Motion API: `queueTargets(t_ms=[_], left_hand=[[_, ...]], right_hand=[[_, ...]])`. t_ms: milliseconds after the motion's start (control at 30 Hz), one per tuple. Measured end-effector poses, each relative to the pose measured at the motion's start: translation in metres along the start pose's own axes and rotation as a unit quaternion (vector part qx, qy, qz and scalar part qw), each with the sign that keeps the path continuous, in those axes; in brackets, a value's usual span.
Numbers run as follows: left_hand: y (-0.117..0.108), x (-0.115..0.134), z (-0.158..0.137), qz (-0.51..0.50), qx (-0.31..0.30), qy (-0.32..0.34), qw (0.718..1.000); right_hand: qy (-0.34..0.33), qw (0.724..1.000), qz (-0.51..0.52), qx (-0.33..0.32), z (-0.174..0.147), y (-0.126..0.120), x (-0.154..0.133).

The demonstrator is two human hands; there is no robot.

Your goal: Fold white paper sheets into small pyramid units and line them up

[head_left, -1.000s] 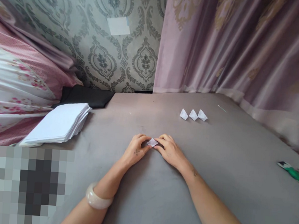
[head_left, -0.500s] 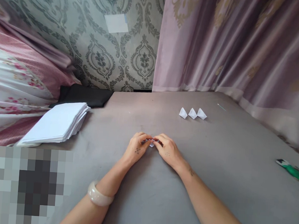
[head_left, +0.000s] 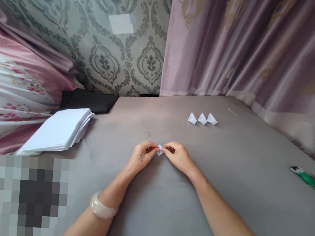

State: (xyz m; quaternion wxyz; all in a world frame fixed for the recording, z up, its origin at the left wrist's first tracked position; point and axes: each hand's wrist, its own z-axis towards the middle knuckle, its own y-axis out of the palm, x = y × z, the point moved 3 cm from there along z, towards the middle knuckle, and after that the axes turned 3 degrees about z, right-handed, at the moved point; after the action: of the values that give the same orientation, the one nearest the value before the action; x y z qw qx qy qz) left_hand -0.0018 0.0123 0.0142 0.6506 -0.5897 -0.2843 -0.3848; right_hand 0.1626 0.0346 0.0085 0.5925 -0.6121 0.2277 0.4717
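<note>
Your left hand (head_left: 142, 156) and right hand (head_left: 178, 157) meet over the grey bed sheet (head_left: 167, 212), each grip pinched shut on 1 end of a small folded paper piece (head_left: 160, 150) held just above it. Beyond, 3 finished folded paper pieces (head_left: 202, 119) sit in a row, so I judge this the 4th. A thick stack of white paper (head_left: 58, 129) to the left suggests plenty left.
</note>
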Motion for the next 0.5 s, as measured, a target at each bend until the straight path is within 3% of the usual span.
queueTargets(t_ms=[267,500], left_hand=[[-0.003,-0.004,-0.001,-0.022,0.015,-0.073,0.997],[-0.009,-0.008,0.001,-0.028,0.052,-0.050,0.997]], right_hand=[[0.081,0.997,0.011,0.003,0.000,-0.005,0.004],[0.106,0.993,0.044,0.009,0.004,-0.006,0.012]])
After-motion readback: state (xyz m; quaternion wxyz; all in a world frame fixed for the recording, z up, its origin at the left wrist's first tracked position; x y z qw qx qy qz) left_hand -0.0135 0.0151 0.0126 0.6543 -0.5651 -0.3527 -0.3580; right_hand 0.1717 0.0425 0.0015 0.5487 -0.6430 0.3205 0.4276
